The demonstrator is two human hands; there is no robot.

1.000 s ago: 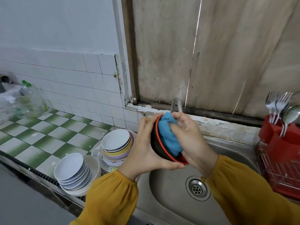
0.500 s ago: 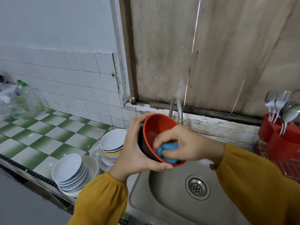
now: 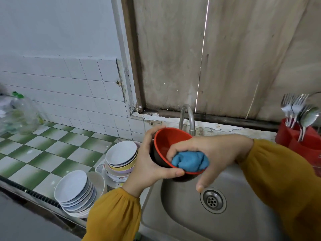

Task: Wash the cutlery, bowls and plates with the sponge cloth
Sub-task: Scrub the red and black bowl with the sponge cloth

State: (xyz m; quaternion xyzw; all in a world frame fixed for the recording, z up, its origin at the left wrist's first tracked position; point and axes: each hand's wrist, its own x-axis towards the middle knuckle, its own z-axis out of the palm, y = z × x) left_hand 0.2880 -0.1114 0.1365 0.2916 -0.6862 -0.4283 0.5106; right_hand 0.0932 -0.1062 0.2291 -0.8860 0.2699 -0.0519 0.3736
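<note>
My left hand (image 3: 149, 164) grips a bowl (image 3: 166, 145), red inside and black outside, by its left side, tilted toward me above the steel sink (image 3: 182, 214). My right hand (image 3: 213, 153) holds a bunched blue sponge cloth (image 3: 189, 161) against the bowl's lower rim, fingers curled over the cloth and thumb pointing down outside the bowl. Two stacks of dishes stand on the counter to the left: white plates (image 3: 73, 190) near the front edge and mixed bowls (image 3: 121, 155) behind them. Forks and spoons (image 3: 298, 110) stand in a red holder (image 3: 298, 138) at the right.
A curved tap (image 3: 187, 117) rises just behind the bowl. The sink drain (image 3: 212, 200) lies below my right hand. The green and white tiled counter (image 3: 43, 153) runs left, with a clear plastic bottle (image 3: 19, 115) at its far end. A boarded wooden wall stands behind the sink.
The bowl has turned so its red inside faces me. My right hand has slid the cloth from covering the bowl's mouth down to its lower rim.
</note>
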